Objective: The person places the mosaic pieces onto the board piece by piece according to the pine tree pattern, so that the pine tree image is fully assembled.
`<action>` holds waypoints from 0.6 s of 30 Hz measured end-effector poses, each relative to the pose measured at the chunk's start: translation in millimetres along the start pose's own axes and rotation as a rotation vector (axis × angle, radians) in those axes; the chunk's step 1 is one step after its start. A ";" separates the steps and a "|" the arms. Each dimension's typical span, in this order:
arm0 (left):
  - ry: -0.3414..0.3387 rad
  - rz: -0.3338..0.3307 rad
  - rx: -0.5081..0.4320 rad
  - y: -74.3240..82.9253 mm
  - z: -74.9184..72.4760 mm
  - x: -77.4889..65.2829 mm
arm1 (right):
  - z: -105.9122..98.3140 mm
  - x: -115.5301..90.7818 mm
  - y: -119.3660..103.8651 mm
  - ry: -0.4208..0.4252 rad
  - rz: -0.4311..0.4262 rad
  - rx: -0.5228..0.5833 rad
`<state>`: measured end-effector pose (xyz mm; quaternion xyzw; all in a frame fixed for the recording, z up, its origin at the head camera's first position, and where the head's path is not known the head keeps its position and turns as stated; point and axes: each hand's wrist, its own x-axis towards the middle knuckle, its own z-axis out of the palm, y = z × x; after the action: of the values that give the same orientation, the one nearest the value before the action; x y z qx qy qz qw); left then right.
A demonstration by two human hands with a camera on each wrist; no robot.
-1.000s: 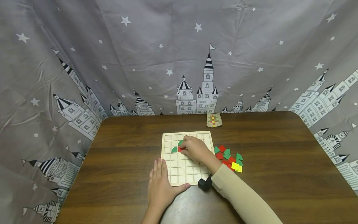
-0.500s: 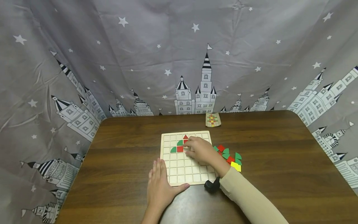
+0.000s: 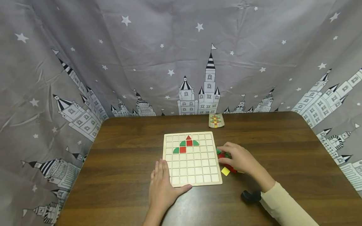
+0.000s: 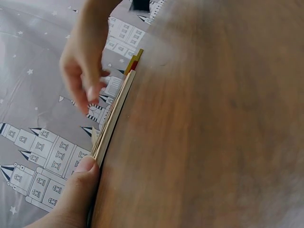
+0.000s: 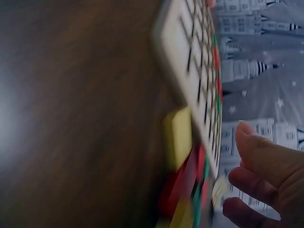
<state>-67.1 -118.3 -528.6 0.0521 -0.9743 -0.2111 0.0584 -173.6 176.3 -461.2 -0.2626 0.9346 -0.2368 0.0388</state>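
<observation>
Closest to me, the left hand (image 3: 162,191) steadies the near left corner of a pale wooden board marked with square cells (image 3: 191,171). Its fingers lie straight over the left side and the thumb spreads away along the near edge. The board sits flat on the brown wood-grain table (image 3: 121,175).

Across from it, a cream sleeve (image 3: 285,204) reaches in, with a black wrist device (image 3: 250,196) beside its cuff. The right hand (image 3: 238,157) is over the loose pieces just off the board's right side, thumb and fingers curved but apart; the right wrist view shows nothing between them. Under and around it lie a flat yellow square tile (image 3: 225,171), flat red tiles (image 3: 231,169) and flat green rounded tiles (image 3: 218,151) — partly covered by the hand, so I can't count them.

Farther up the board, a red triangle (image 3: 188,137) tops a red square (image 3: 189,143) flanked by two green quarter-rounds (image 3: 195,143); below and leftward sit another green quarter-round and red square. Beyond the board, a small card with a coloured grid pattern (image 3: 216,121) lies near the far edge, before the grey castle-print curtain (image 3: 141,47).

To pick cleanly, I'd pinch one tile by opposite edges — overlapping ones could come up together — and turn any curved side to suit its cell before lowering it, keeping the board firmly held.
</observation>
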 end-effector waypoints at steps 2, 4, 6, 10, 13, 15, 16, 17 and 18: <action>0.000 0.001 0.003 0.1 0.2 0.3 | -3.4 -12.2 10.4 -0.006 0.016 -0.023; -0.001 0.001 0.002 0.2 0.2 0.4 | -5.7 -23.6 20.3 -0.007 0.025 -0.042; -0.003 -0.002 0.001 0.2 0.2 0.6 | -7.2 -34.1 28.4 -0.007 0.038 -0.059; -0.003 -0.006 -0.003 -0.1 0.0 0.6 | -8.2 -49.9 38.2 -0.006 0.054 -0.082; -0.002 -0.008 -0.006 -0.5 0.1 0.4 | -7.4 -57.6 40.6 -0.007 0.055 -0.118; -0.002 -0.007 -0.007 -0.6 0.2 0.3 | -6.5 -60.6 40.5 0.001 0.045 -0.141; -0.003 -0.008 -0.008 -0.5 0.2 0.3 | -6.0 -61.7 40.2 0.006 0.039 -0.153; -0.003 -0.007 -0.007 -0.3 0.2 0.4 | -5.4 -62.5 39.9 0.012 0.036 -0.160; -0.003 -0.007 -0.007 -0.1 0.1 0.5 | -5.0 -63.0 39.5 0.017 0.031 -0.163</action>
<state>-67.6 -118.4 -528.7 0.0549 -0.9735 -0.2148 0.0563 -139.2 240.1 -478.3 -0.2481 0.9551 -0.1614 0.0128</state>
